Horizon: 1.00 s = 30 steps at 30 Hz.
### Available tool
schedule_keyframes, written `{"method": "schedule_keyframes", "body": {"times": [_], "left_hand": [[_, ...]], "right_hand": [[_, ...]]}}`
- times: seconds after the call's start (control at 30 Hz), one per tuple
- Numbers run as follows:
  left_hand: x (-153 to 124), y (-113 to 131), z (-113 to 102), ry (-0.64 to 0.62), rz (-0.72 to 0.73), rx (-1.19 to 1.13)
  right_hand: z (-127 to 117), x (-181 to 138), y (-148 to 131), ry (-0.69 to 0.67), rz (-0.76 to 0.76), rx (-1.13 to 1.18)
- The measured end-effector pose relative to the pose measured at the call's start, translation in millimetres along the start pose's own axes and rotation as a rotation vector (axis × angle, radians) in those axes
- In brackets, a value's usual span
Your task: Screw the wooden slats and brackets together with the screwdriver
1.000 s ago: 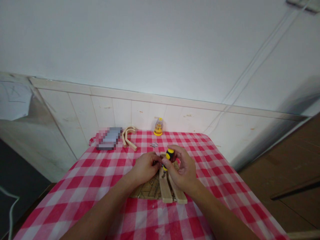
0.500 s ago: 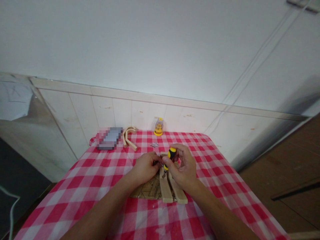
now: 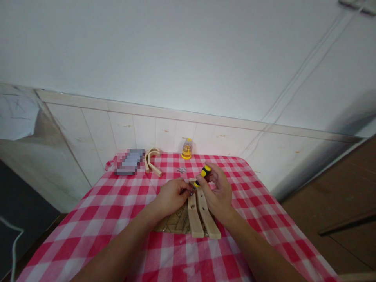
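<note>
Two bent wooden pieces lie side by side, with small holes along their tops. My right hand is closed round a yellow-and-black screwdriver, which leans with its lower end over the left piece. My left hand rests at that piece's left edge, fingers pinched together near a small dark metal bit by the screwdriver's end. What the left fingertips hold is too small to make out. Under the pieces lies a brown sheet with printed lines.
Several small metal pieces lie beyond my hands. Behind them a clear bottle-shaped container with yellow base and cap stands by the wall. Curved wooden parts and a pixelated tablet-like object lie back left on the checkered tablecloth.
My right hand has lifted and tilted the screwdriver; its lower end moved from the near hole up the left wooden piece, toward my left fingertips. My left hand stays nearly still.
</note>
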<state>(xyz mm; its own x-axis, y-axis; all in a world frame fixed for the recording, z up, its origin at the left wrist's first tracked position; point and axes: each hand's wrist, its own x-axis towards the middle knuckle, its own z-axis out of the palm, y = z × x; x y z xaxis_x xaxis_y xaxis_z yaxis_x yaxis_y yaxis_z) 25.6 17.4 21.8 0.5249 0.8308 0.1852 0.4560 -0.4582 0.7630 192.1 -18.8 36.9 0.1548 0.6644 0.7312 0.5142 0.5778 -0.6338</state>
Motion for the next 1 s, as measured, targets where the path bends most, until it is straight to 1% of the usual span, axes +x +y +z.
{"method": "schedule_keyframes", "body": {"times": [0.2,0.33,0.63,1.0], "left_hand": [[0.3,1.6,-1.0,0.001,-0.018,0.017],[-0.4,0.8,-0.7,0.005,-0.014,0.013],[0.6,-2.2,0.5,0.001,0.004,0.013],[0.8,-3.9,2.4,0.010,-0.008,0.026]], "right_hand": [[-3.1,2.0,-2.0,-0.093,0.014,-0.007],[-6.2,4.9,-4.0,-0.152,-0.003,-0.018],[-0.7,6.1,-3.9,-0.085,0.069,0.076],[0.1,7.4,-6.5,-0.061,0.073,0.056]]}}
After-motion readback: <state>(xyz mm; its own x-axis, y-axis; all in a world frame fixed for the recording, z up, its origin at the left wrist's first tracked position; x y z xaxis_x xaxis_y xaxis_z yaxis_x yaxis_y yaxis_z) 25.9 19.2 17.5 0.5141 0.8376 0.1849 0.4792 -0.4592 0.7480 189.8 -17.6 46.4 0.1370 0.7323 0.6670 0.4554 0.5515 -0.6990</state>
